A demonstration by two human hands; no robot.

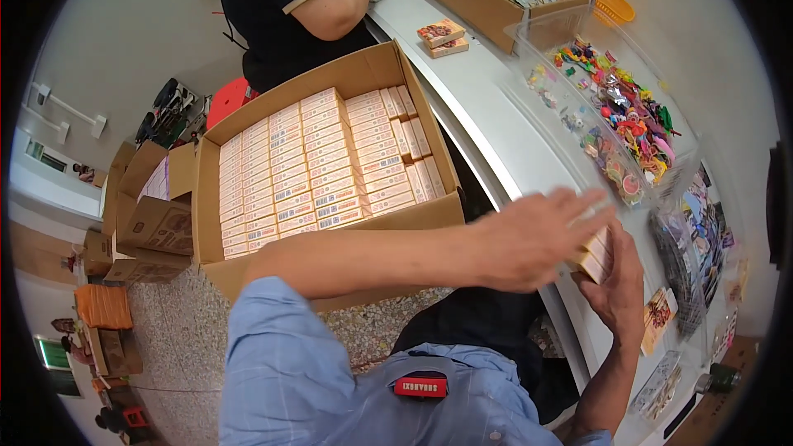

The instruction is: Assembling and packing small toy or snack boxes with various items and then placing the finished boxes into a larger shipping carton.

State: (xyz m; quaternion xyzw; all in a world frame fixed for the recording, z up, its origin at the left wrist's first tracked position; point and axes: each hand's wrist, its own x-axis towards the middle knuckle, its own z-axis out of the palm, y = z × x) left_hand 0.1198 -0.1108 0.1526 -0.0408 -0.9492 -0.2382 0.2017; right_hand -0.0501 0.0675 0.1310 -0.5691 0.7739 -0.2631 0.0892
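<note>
A: Sweep from 9 o'clock. What's there?

B: Small brown cartons (149, 227) stacked on the floor at 9. Next to them, the big open carton (330, 74), packed full with rows of slim peach boxes (318, 161), sits centre-left.

A: Other people?

B: One, at 12 o'clock, dark top, hands busy at the white bench (496, 128). Not ours.

A: Our hands?

B: Left hand (537, 239) reaches across from 7 toward 3, fingers spread flat, palm down over a small stack of peach boxes (596, 254). Blurred, so whether it presses or only hovers, can't tell. Right hand (621, 289) comes up from 5, fingers curled round the stack's near side, gripping it at the bench edge.

A: Step?

B: My read: squaring up a handful of boxes on the bench, between the carton and the clear bin of coloured trinkets (624, 116) at 2.

A: Next move needs?

B: Probably both hands clamping the stack so nothing slides, and room to clear the printed packets (658, 318) at 4.
</note>
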